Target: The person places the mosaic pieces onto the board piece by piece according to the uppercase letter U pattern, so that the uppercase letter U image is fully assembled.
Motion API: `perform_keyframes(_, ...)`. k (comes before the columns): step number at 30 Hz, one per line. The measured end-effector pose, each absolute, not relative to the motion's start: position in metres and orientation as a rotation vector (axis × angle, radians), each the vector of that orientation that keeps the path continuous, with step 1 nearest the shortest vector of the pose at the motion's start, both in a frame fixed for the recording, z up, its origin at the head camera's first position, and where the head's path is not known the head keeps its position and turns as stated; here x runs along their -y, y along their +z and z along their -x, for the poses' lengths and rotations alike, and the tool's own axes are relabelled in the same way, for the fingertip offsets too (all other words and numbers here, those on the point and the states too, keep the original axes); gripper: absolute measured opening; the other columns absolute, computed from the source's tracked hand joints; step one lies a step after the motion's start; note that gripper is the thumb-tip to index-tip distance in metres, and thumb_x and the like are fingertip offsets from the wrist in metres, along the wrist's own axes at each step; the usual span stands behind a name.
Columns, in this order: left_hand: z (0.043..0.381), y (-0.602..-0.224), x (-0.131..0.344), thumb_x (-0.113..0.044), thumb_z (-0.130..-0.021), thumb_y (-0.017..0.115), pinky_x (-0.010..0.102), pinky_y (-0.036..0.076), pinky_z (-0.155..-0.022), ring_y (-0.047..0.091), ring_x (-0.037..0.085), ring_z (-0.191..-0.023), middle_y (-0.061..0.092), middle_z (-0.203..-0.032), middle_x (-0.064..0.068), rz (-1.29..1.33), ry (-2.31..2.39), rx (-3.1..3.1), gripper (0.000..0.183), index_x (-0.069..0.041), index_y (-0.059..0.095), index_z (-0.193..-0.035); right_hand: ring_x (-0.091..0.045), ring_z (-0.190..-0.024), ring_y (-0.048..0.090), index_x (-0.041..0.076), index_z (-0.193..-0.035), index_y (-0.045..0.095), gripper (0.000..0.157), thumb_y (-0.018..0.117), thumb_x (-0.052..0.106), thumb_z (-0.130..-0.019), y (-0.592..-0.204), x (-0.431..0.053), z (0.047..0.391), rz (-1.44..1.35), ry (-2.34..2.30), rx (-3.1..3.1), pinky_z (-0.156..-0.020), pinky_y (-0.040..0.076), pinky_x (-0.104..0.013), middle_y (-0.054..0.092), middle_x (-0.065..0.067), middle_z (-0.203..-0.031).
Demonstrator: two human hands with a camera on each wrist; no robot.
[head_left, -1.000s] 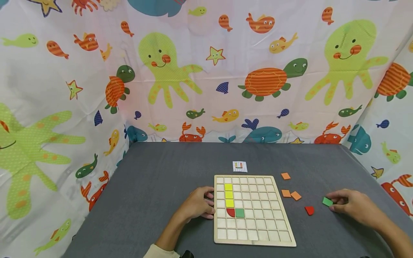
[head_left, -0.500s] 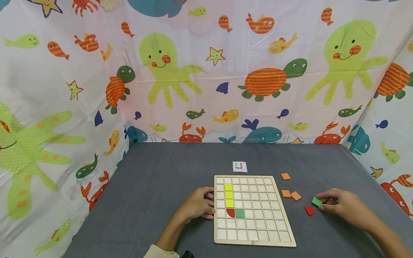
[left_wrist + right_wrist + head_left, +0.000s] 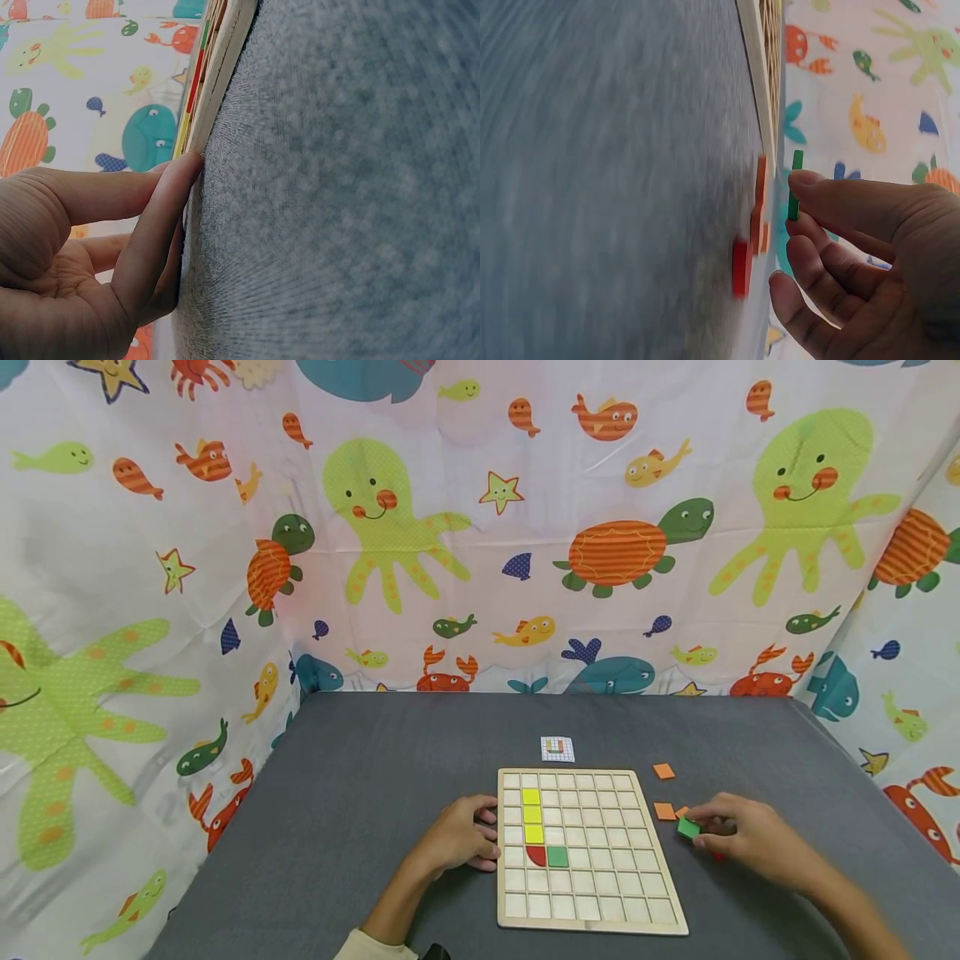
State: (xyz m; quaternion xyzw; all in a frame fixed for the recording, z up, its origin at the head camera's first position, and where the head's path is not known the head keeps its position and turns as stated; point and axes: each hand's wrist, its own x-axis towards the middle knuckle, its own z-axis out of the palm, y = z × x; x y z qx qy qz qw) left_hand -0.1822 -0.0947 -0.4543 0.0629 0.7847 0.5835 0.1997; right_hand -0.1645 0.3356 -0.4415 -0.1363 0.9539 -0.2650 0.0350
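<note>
In the head view a wooden grid board [image 3: 611,907] lies on the grey table. My left hand [image 3: 461,837] touches its left edge with thumb and fingers, seen close up in the left wrist view. A column of yellow square tiles [image 3: 532,815] sits in the grid, with a red rounded piece [image 3: 536,856] below and a green square tile [image 3: 557,857] beside that. My right hand [image 3: 750,839] pinches a second green square tile [image 3: 687,828] between thumb and fingers, held above the table just right of the board. Both faces of that tile are hidden in the right wrist view, leaving its thin edge.
Two orange square tiles [image 3: 663,771] show right of the board, and a third orange tile [image 3: 681,812] is partly covered by the right hand. A red piece [image 3: 741,268] lies near them. Beyond the board is a small printed grid card [image 3: 557,749]. Patterned cloth surrounds the table.
My right hand has moved left with the green tile, from the table's right side to near the board, now covering most of the loose red piece. The left hand has stayed at the board's edge.
</note>
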Motion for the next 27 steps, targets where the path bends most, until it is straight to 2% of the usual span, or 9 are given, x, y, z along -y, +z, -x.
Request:
perform_keyframes(4,0.182,-0.455,0.095,0.02,-0.079,0.077,0.039,0.068,-0.064,0.068,0.024,-0.095,0.058,-0.121,0.017,-0.173,1.632,-2.195,0.076,0.005,0.052,-0.15,-0.002,-0.081,0.052,0.015,-0.112,0.081,0.026,0.086,0.023,-0.088,-0.443,-0.321,0.166,0.482,-0.872,-2.911,-0.064,0.046,-0.022,0.063,0.007,-0.092)
perform_keyframes(9,0.181,-0.455,0.095,0.02,-0.079,0.077,0.039,0.068,-0.064,0.068,0.024,-0.094,0.058,-0.121,0.017,-0.167,1.636,-2.189,0.077,0.005,0.052,-0.15,-0.002,-0.083,0.054,0.016,-0.112,0.081,0.026,0.087,0.023,-0.088,-0.443,-0.305,0.169,0.549,-0.926,-2.887,-0.067,0.05,-0.022,0.061,0.008,-0.091)
perform_keyframes(16,0.182,-0.455,0.095,0.019,-0.079,0.077,0.039,0.068,-0.064,0.069,0.024,-0.093,0.058,-0.122,0.017,-0.158,1.639,-2.177,0.076,0.004,0.053,-0.149,-0.005,-0.081,0.052,0.014,-0.112,0.08,0.026,0.086,0.022,-0.089,-0.443,-0.282,0.168,0.652,-1.003,-2.837,-0.063,0.044,-0.022,0.058,0.006,-0.089)
perform_keyframes(27,0.181,-0.456,0.095,0.019,-0.079,0.077,0.039,0.069,-0.064,0.068,0.024,-0.094,0.058,-0.122,0.018,-0.194,1.643,-2.191,0.076,0.005,0.052,-0.15,-0.008,-0.086,0.059,0.014,-0.113,0.078,0.025,0.085,0.018,-0.09,-0.443,-0.249,0.17,0.835,-1.075,-2.731,-0.067,0.054,-0.022,0.067,0.008,-0.099)
